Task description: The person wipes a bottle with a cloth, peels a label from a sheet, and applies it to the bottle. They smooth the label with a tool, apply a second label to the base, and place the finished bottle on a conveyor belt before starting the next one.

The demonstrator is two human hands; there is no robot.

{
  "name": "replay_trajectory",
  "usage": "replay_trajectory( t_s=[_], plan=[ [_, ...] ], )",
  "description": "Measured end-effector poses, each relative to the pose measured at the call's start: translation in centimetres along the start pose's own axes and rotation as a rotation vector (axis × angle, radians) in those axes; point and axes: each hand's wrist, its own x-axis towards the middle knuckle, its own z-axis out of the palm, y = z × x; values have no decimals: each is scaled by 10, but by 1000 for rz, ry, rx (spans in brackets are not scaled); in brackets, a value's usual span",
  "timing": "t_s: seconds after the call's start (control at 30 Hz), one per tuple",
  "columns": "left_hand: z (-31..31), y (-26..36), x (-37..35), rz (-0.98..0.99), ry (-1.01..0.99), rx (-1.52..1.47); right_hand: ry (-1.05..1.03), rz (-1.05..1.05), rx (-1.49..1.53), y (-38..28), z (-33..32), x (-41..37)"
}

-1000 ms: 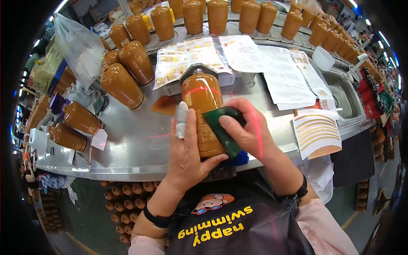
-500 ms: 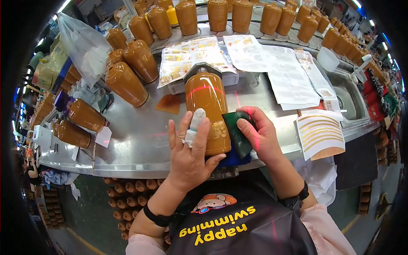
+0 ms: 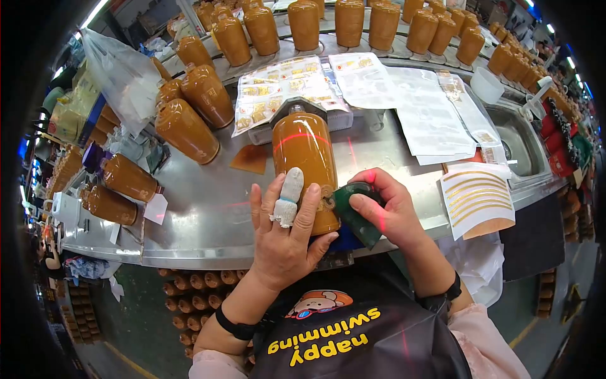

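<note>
A glossy brown bottle (image 3: 303,151) lies on its side, neck pointing away, with its neck end at a dark angular holder (image 3: 281,112). My left hand (image 3: 284,234) grips its lower part, fingers spread over the surface and thumb by the base. White wrapping (image 3: 289,192) covers one finger of that hand. At the bottle's right side, my right hand (image 3: 391,211) pinches a dark green scraper (image 3: 358,218) between thumb and fingers. The scraper's edge meets the bottle beside a gold emblem (image 3: 326,197).
Decal sheets (image 3: 284,88) lie behind the holder; a sheet with gold arcs (image 3: 478,199) is at right, near the sink (image 3: 521,145). Brown bottles (image 3: 187,131) stand at left, and several more (image 3: 349,24) line the conveyor. An amber sheet (image 3: 250,158) lies left of the bottle.
The bottle has turned slightly, taking the gold emblem toward its right side. The scraper has tilted and shifted a little right and down. Bottles on the conveyor have moved right.
</note>
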Motion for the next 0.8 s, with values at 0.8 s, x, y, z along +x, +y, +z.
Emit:
replay_trajectory(
  t_s=[0.8],
  plan=[
    [-27, -8, 3, -81, -11, -816, 129, 32, 27, 14, -3, 1]
  ],
)
